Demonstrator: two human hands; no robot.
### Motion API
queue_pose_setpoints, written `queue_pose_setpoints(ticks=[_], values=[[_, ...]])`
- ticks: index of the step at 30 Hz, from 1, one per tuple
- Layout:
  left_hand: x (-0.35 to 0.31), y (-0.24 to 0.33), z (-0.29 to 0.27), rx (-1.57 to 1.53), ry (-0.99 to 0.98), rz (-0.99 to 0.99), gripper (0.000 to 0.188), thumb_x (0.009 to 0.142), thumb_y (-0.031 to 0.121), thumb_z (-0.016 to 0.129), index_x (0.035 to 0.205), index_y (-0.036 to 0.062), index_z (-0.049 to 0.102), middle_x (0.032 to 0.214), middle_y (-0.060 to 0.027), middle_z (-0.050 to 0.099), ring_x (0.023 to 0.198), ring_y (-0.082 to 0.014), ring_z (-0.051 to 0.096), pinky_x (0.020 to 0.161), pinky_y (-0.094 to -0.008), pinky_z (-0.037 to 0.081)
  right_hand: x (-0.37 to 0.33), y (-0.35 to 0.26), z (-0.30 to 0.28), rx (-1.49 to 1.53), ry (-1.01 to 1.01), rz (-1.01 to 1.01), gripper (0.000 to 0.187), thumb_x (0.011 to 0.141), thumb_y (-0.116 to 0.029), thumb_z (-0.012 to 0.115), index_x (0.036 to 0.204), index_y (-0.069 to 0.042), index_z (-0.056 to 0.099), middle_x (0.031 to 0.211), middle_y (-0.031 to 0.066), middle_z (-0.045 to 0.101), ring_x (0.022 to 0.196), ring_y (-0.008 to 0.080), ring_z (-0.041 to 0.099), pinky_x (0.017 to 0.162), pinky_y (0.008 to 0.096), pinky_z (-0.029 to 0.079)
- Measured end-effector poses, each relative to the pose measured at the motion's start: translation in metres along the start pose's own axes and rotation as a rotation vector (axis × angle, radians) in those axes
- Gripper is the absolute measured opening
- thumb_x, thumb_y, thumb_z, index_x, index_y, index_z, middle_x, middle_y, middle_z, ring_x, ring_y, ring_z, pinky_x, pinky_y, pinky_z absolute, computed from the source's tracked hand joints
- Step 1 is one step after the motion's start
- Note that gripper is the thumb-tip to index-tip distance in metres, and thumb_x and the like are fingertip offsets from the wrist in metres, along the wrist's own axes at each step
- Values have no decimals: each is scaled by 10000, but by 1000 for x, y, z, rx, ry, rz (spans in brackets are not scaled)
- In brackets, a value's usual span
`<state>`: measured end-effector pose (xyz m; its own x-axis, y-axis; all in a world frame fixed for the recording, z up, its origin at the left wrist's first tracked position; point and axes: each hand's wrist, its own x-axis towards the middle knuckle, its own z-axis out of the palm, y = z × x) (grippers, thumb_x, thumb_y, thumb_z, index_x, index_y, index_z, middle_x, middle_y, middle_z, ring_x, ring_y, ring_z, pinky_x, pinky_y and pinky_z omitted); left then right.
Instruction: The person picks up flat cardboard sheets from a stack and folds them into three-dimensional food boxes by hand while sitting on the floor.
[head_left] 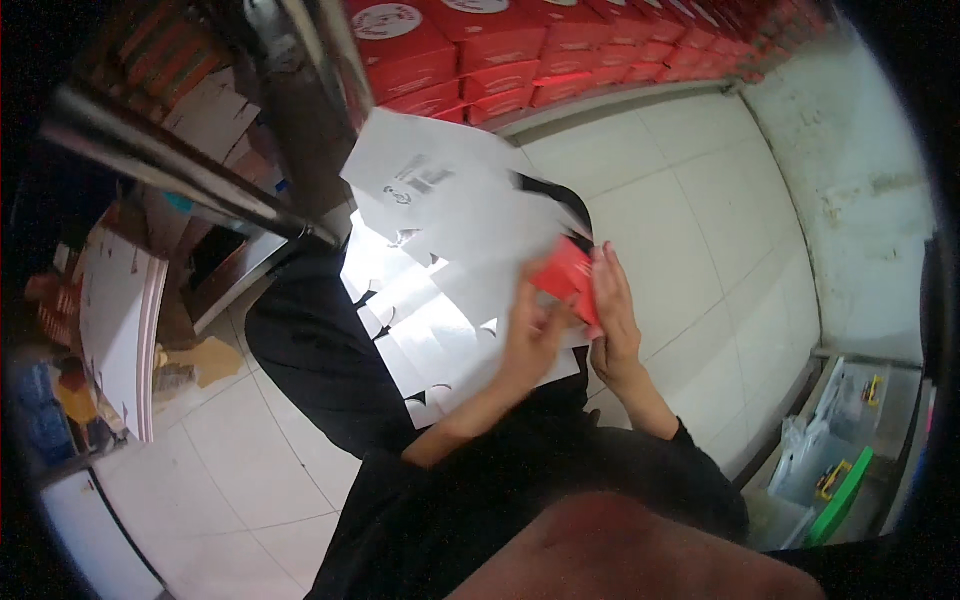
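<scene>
A flat die-cut cardboard box blank (430,330), white on the side facing up, lies across my lap with its cut flaps and slots showing. Its far panel (440,175) is raised and smeared by motion, with small dark print on it. Near its right edge a red flap (570,275) is folded up. My left hand (530,340) is closed on the blank at this flap, its fingertips partly blurred. Against the flap's right side lies my right hand (615,310), fingers stretched out flat; its thumb is mostly hidden.
Stacked red boxes (500,45) line the far side. Metal poles (200,165) stand at the left, near a stack of white sheets (120,330). At the lower right is a clear bin (835,460) with a green edge. Pale tiles (700,230) cover the floor.
</scene>
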<state>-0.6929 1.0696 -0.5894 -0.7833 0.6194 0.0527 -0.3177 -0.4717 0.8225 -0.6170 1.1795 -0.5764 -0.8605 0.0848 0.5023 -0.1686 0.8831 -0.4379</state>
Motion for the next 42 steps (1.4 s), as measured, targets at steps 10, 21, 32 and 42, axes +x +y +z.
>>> queue_pose_setpoints(ticks=[10,21,32,42], values=[[6,17,-5,-51,-45,-138,265,927,3,585,1173,-25,492,967,-122,499,782,-199,624,631,-295,517,-37,-23,28,148,332,135,618,1051,-428,246,1390,47,452,1456,282,399,1342,431,397,1091,512,323],[-15,30,-12,536,-188,262,234,927,118,598,1136,12,603,1070,-150,632,890,-291,639,759,-354,517,13,-65,38,845,690,460,798,972,-579,295,1537,-48,105,1518,162,254,1341,310,378,1101,428,327],[-21,74,-52,795,386,434,190,803,64,736,993,65,723,943,-35,711,758,-158,475,750,-295,370,68,-29,1,278,266,512,428,1008,-327,495,1349,-73,538,1182,111,403,1135,228,448,946,374,412],[3,75,-54,371,-131,715,263,793,46,733,1055,58,713,1017,-47,709,793,-192,562,773,-340,400,56,-30,-35,457,-317,369,441,801,-226,759,1192,-51,654,1158,110,673,1065,247,588,919,368,452]])
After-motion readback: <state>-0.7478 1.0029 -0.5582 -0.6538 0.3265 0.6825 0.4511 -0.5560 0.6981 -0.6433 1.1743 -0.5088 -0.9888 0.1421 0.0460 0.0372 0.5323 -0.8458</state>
